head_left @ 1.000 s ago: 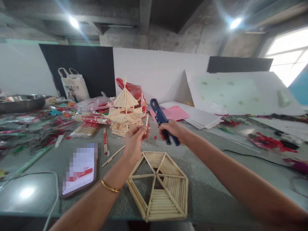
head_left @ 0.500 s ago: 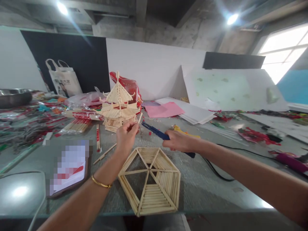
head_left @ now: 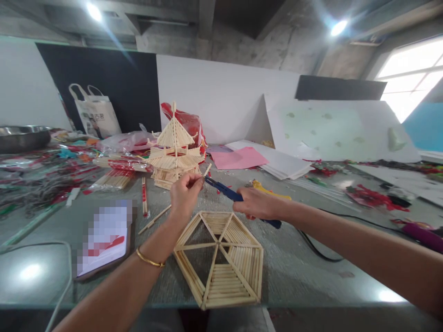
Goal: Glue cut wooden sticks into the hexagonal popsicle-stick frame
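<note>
My left hand (head_left: 187, 193) is closed, pinching a thin wooden stick (head_left: 208, 169) whose end pokes up past the fingertips. In my right hand (head_left: 258, 202) is a pair of dark blue pliers (head_left: 224, 190), fingers wrapped around the handles. Its jaws meet the stick close to my left fingertips; whether they grip it I cannot tell. Below both hands lies an octagon-like frame of wooden sticks (head_left: 221, 306), some wedges filled with rows of sticks and others bare. Just behind my left hand stands a small stick-built pagoda (head_left: 176, 133).
A phone (head_left: 104, 244) lies left of the frame, with loose sticks (head_left: 154, 220) beside it. Bagged sticks (head_left: 116, 179) and tangled wires fill the left side. Pink paper (head_left: 238, 158) and white sheets sit behind. A yellow tool (head_left: 266, 189) and black cable (head_left: 316, 249) are at right.
The plier jaws and the stick have come together; before, a small gap lay between them. The whole view has shifted slightly, with things appearing a little further right.
</note>
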`<action>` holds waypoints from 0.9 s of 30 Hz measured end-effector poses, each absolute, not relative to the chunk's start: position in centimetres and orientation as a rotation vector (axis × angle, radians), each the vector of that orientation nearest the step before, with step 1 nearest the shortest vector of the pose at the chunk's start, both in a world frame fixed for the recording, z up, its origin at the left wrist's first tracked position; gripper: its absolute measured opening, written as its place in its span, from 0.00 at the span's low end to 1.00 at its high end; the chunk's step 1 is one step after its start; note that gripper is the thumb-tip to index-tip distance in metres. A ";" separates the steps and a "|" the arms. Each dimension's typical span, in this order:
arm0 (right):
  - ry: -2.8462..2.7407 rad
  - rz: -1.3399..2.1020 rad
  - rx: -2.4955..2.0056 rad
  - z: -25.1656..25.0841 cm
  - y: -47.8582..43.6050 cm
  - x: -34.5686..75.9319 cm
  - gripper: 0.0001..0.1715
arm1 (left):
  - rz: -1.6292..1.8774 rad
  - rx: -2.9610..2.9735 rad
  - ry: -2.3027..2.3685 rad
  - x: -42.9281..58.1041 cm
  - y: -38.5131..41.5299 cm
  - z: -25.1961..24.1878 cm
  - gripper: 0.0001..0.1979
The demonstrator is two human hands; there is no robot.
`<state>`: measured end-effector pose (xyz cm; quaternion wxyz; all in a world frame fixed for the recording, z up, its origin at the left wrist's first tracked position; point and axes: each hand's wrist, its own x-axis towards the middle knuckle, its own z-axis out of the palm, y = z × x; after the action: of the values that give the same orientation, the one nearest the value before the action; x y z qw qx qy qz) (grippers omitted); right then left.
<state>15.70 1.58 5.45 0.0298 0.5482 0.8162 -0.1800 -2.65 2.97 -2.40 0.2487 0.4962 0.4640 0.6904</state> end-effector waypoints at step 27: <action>2.544 -0.450 1.599 5.7 2.9 16.0 0.08 | 1.692 0.921 0.999 -2.6 2.4 -1.3 0.15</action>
<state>15.95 2.90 5.67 0.0514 0.5256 0.8362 -0.1480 -2.63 2.44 -1.28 0.4668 0.3755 0.4072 0.6894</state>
